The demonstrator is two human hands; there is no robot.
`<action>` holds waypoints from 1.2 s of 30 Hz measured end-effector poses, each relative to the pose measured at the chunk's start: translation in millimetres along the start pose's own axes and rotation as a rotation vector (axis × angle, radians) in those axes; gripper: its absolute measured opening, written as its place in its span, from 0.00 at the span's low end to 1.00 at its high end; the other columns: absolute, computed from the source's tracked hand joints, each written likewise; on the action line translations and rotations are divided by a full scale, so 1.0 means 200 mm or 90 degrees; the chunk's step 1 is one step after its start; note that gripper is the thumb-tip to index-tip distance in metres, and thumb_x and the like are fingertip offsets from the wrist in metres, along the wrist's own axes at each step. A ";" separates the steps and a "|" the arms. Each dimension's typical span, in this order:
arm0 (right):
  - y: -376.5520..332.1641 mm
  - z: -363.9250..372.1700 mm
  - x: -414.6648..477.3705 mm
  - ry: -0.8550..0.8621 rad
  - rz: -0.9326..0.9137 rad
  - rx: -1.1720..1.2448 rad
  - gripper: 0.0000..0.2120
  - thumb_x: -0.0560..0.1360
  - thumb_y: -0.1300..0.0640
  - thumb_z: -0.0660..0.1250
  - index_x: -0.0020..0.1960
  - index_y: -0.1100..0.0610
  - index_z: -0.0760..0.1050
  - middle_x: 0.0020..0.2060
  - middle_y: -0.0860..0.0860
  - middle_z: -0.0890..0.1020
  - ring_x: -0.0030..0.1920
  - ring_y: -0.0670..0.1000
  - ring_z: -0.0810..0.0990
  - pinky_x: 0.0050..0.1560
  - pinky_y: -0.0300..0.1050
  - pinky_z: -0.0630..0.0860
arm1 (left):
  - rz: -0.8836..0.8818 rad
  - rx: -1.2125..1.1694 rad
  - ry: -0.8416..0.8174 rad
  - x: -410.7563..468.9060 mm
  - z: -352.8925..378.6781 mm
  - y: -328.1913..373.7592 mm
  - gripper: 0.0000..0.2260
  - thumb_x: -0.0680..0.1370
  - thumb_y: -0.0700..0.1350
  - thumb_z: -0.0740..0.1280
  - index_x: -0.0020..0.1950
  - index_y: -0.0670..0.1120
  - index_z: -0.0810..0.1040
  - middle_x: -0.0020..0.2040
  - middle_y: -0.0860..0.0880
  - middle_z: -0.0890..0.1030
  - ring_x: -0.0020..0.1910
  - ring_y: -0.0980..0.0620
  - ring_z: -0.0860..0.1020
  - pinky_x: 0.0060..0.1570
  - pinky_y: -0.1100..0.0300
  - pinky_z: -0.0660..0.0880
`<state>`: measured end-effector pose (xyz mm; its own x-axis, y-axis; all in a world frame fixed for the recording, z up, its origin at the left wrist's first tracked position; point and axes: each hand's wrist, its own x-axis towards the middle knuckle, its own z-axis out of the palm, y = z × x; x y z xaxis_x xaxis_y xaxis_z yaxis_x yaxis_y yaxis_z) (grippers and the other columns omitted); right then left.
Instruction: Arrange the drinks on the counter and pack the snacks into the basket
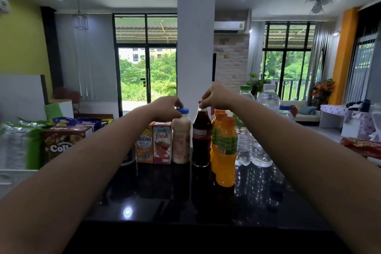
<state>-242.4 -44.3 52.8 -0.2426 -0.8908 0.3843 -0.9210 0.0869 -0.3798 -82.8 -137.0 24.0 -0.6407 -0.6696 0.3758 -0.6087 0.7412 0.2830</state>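
While upright, cola (pixel 201 140) in right hand (pixel 216 97), milk (pixel 181 140) in left hand (pixel 166 106)

glossy black table (pixel 165 202) is mirroring the drinks
the clear plastic water bottles (pixel 266 130) and orange plastic bottles (pixel 225 150) are shining smooth; the juice cartons (pixel 162 143) are showing matt printed card; the cola bottle (pixel 201 140) is looking like glass; the snack bag (pixel 18 146) is glinting as crinkled film.

Upright row on counter (pixel 165 202): orange carton (pixel 145 144) | red carton (pixel 162 143) | blue-capped pale bottle (pixel 181 140) | cola bottle (pixel 201 140) | orange bottles (pixel 225 154) | water bottles (pixel 261 130) | snack box (pixel 59 142) apart, far left
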 end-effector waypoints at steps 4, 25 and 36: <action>-0.01 0.01 0.01 0.023 -0.009 -0.046 0.13 0.73 0.55 0.73 0.55 0.60 0.82 0.51 0.54 0.84 0.49 0.51 0.81 0.55 0.50 0.79 | 0.011 -0.068 -0.006 0.00 0.01 -0.01 0.16 0.75 0.39 0.68 0.62 0.44 0.73 0.62 0.45 0.77 0.57 0.49 0.75 0.53 0.58 0.71; 0.00 0.08 0.01 0.139 0.051 -0.178 0.17 0.71 0.41 0.71 0.44 0.55 0.76 0.35 0.49 0.78 0.45 0.53 0.78 0.53 0.51 0.69 | -0.034 0.178 0.125 -0.02 0.11 0.07 0.19 0.77 0.56 0.64 0.55 0.42 0.79 0.54 0.42 0.76 0.50 0.44 0.76 0.49 0.52 0.74; 0.00 -0.02 -0.19 0.105 0.029 -0.121 0.20 0.80 0.47 0.61 0.65 0.60 0.72 0.61 0.58 0.77 0.61 0.58 0.75 0.57 0.52 0.74 | -0.089 0.232 0.095 -0.15 -0.05 0.24 0.22 0.80 0.56 0.56 0.67 0.42 0.70 0.68 0.43 0.69 0.68 0.43 0.67 0.58 0.47 0.69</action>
<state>-235.5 -9.2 42.1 -0.3180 -0.8000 0.5087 -0.9447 0.2221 -0.2413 -88.1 -81.9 36.0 -0.4807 -0.7288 0.4877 -0.8285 0.5597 0.0198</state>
